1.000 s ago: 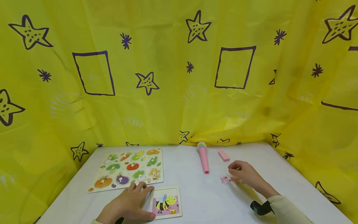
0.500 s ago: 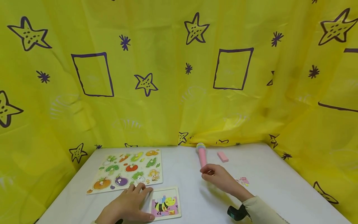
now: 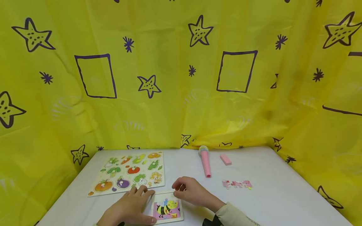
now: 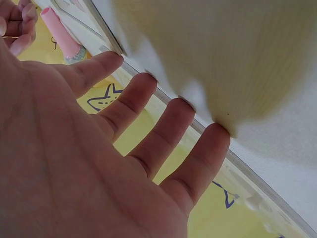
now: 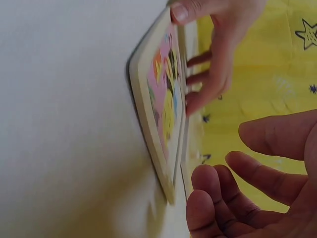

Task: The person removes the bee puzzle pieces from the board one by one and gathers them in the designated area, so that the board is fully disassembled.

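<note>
A small framed jigsaw puzzle [image 3: 168, 222] with a bee picture lies on the table. My left hand [image 3: 128, 205] spreads beside it, the thumb on its lower-left corner and the index fingertip at its upper-left corner. The left wrist view shows straight fingers [image 4: 163, 134] with their tips down along an edge. By the puzzle's upper-right corner hovers my right hand [image 3: 195, 193], fingers loosely bent. Between its thumb and fingers [image 5: 267, 178] the right wrist view shows a gap with nothing in it. Several loose pink puzzle pieces [image 3: 237, 184] lie in a row on the right.
Behind my left hand lies a vegetable peg board [image 3: 118, 163]. A pink toy microphone [image 3: 205, 163] and a pink block [image 3: 226, 159] rest toward the back right. A yellow curtain [image 3: 169, 119] with drawn stars surrounds the white table [image 3: 192, 169].
My right hand has moved left from the loose pink pieces, past the microphone, to the framed puzzle's upper-right corner. The row of pieces is now uncovered. My left hand has stayed in place.
</note>
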